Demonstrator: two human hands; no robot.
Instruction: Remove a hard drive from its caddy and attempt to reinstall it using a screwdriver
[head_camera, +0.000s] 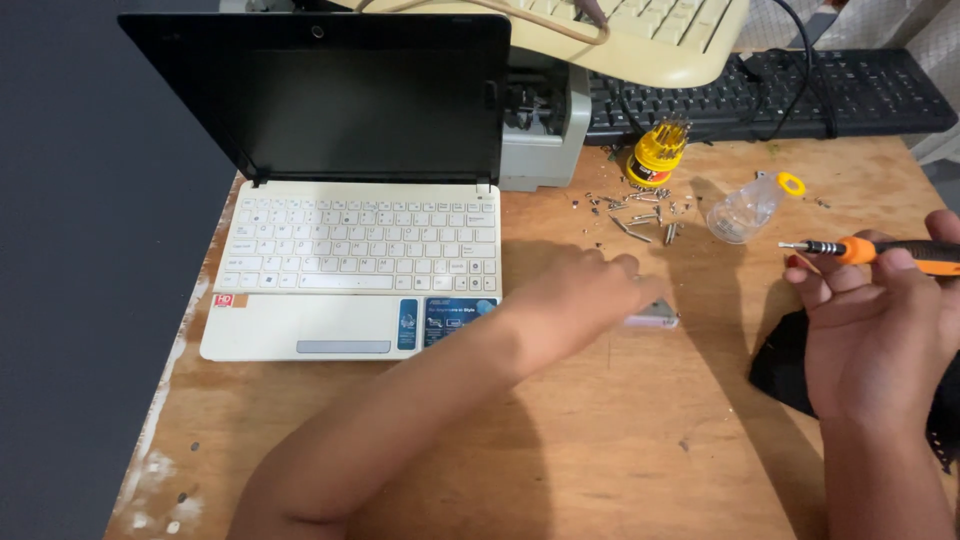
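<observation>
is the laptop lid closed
No, the white laptop sits open, its dark screen upright above the keyboard.

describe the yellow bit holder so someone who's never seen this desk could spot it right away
Start at the white laptop open on the wooden table, then look right past the grey box behind it. The bit holder stands just before the black keyboard, above the scattered screws. It is the only round yellow thing with bits standing upright in it.
</observation>
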